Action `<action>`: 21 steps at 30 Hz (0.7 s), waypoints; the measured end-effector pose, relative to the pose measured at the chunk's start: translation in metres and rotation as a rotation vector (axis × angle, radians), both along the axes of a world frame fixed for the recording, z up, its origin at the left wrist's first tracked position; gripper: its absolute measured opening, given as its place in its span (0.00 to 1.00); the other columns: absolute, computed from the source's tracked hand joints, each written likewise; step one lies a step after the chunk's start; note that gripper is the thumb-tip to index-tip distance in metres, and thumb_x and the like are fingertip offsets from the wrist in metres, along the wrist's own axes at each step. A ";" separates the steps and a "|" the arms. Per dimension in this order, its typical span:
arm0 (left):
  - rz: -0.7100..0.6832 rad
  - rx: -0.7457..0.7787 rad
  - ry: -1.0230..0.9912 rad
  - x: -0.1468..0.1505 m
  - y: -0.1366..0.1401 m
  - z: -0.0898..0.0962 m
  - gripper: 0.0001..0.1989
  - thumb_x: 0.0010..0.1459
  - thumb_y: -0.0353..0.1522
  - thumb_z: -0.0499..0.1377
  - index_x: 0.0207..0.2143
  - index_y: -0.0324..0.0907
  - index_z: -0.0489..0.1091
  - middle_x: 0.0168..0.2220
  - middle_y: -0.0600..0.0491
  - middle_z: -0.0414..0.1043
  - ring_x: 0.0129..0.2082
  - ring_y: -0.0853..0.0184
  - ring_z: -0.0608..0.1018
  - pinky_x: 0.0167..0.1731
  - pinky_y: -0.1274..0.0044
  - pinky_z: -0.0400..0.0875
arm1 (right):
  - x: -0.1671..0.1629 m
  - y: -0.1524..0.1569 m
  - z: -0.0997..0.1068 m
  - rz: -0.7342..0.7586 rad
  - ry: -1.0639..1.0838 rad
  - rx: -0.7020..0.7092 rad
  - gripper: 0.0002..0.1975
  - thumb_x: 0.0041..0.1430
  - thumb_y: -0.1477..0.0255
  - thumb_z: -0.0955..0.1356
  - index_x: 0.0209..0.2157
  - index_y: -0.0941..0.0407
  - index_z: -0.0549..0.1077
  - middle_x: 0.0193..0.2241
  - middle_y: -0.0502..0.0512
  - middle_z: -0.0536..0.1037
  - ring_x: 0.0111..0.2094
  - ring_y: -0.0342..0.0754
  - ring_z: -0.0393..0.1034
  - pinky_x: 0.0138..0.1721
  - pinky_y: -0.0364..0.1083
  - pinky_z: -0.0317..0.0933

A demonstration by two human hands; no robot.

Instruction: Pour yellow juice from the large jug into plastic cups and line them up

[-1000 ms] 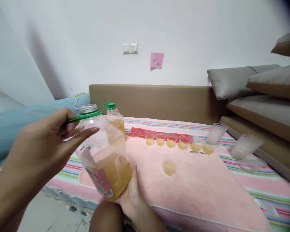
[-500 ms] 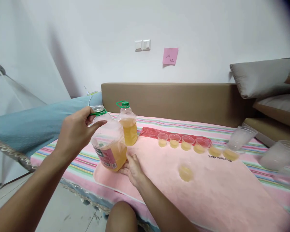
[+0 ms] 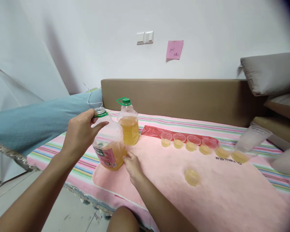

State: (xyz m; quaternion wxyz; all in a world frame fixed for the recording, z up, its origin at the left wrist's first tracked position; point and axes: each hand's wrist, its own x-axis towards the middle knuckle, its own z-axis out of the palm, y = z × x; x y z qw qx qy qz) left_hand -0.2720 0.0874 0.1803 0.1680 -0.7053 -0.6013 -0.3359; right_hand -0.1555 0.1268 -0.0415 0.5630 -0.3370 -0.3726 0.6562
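A large clear bottle (image 3: pixel 106 156) with a pink label and pale yellow liquid stands uncapped at the left of the pink mat. My left hand (image 3: pixel 83 129) grips the green ring handle at its neck, thumb out along the shoulder. My right hand (image 3: pixel 133 166) is at the bottle's lower right side, fingers curled against it. Just behind stands a second bottle (image 3: pixel 130 130) with a green cap and yellow liquid. Several clear plastic cups (image 3: pixel 192 143) with a little yellow liquid form a row to the right. One more cup (image 3: pixel 192 176) stands nearer, in front of the row.
A red plastic bag (image 3: pixel 152 131) lies behind the cups on the striped cloth (image 3: pixel 79 164). Stacked clear cups (image 3: pixel 252 138) lean at the right, near grey cushions (image 3: pixel 273 74). Below the pink mat (image 3: pixel 164 196), the cloth hangs over the front edge.
The bottle has come down slightly and more upright. My right hand has slid from under its base to its side. The view has shifted a little left and down.
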 end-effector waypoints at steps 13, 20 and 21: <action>-0.062 0.104 0.055 0.009 0.001 -0.003 0.09 0.68 0.38 0.57 0.39 0.41 0.68 0.41 0.49 0.68 0.49 0.58 0.71 0.56 0.67 0.61 | 0.094 -0.091 0.030 0.089 -0.192 0.060 0.27 0.52 0.53 0.74 0.46 0.60 0.75 0.41 0.61 0.75 0.42 0.59 0.73 0.44 0.50 0.69; -0.435 0.274 -0.098 0.109 -0.047 -0.050 0.14 0.72 0.32 0.50 0.29 0.45 0.60 0.24 0.58 0.64 0.24 0.69 0.68 0.30 0.76 0.63 | 0.235 -0.128 0.087 -0.145 -0.516 0.317 0.20 0.68 0.53 0.68 0.43 0.57 0.79 0.25 0.51 0.68 0.26 0.49 0.65 0.27 0.42 0.60; -0.556 0.248 -0.066 0.136 -0.056 -0.066 0.17 0.72 0.33 0.48 0.27 0.45 0.60 0.22 0.59 0.65 0.23 0.71 0.69 0.28 0.78 0.64 | 0.255 -0.125 0.089 -0.262 -0.551 0.351 0.21 0.69 0.52 0.69 0.43 0.57 0.79 0.27 0.52 0.69 0.26 0.49 0.64 0.27 0.42 0.59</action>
